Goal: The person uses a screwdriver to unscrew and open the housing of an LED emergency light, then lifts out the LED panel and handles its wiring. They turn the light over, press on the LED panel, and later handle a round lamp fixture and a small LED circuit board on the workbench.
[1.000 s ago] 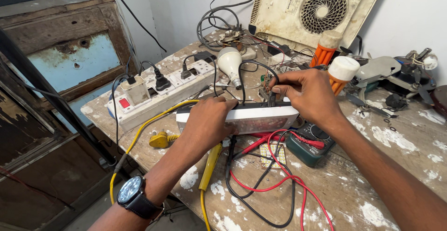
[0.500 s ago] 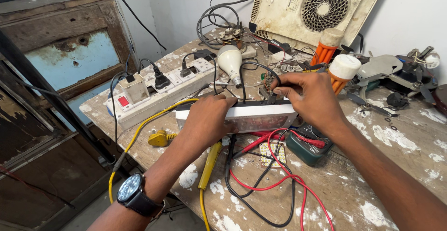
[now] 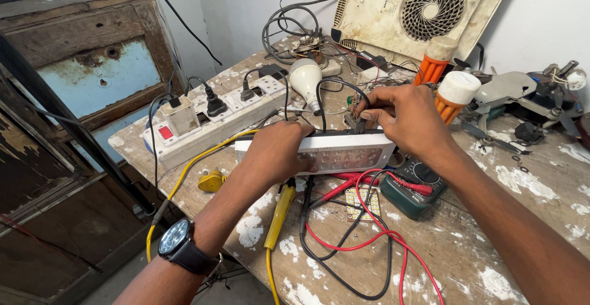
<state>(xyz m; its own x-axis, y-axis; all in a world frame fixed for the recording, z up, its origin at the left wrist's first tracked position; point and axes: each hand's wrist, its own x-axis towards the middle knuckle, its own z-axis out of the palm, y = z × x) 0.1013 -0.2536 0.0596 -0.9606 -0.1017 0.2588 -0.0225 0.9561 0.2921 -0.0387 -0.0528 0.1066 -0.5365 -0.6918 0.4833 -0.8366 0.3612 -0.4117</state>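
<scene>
White plaster wall [image 3: 246,10] ran behind the worktop [image 3: 522,219], plain, slightly scuffed, meeting at a corner near the upper left. Worktop was rough bare wood, worn, spattered with white paint patches. Left of it stood an old wooden cabinet [image 3: 80,53], dark and weathered, with a chipped pale blue panel [image 3: 117,83] on its front and peeling paint lower down. A dirty cream appliance casing [image 3: 381,16] with a round fan grille [image 3: 433,7] leaned against the back wall. Grey floor [image 3: 123,280] showed below the worktop edge. Light was even, soft, no hard shadows.
</scene>
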